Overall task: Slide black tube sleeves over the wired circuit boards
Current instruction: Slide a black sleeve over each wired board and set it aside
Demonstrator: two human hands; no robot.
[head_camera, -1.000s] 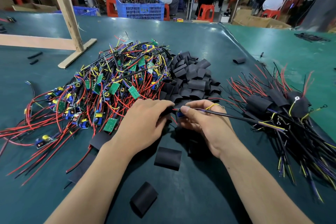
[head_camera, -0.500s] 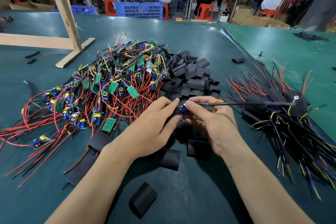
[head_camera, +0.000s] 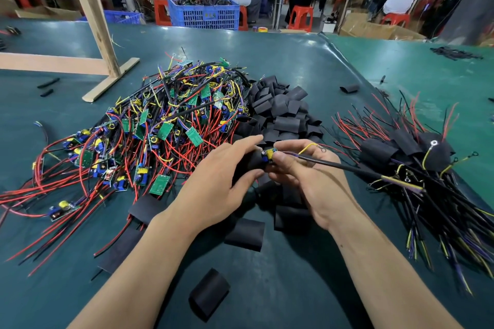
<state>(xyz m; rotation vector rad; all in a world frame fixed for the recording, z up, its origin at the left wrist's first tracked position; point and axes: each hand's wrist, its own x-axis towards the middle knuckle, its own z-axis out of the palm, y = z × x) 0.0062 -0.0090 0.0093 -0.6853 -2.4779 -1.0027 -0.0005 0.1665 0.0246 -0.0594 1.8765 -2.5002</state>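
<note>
The step in hand looks like the sleeving itself: near the middle of the green bench (head_camera: 267, 59), raised a little above it, the left hand (head_camera: 216, 184) curls its thumb and fingers round a black tube sleeve (head_camera: 255, 161), while the right hand (head_camera: 307, 176) pinches a wired circuit board (head_camera: 268, 155) at the sleeve's mouth; the board's blue and yellow parts still show, so it seems only partly in, though how deep it sits is hidden by the fingers; its black cable (head_camera: 347, 168) trails off toward the right edge of the bench, with a yellow lead looping above the right hand.

Unsleeved boards (head_camera: 160, 125) lie heaped with red wires toward the left side; loose sleeves (head_camera: 280, 112) are piled just behind the hands, with a few more scattered toward the near edge; the finished pieces (head_camera: 401, 157) lie along the right side.

The next move, as I judge it, calls for holding the sleeve mouth open and steady with the left hand; the right must feed the board straight in, keeping the components from catching on the rim; then the sleeve wants drawing along until the board is covered and only the wires stick out.
</note>
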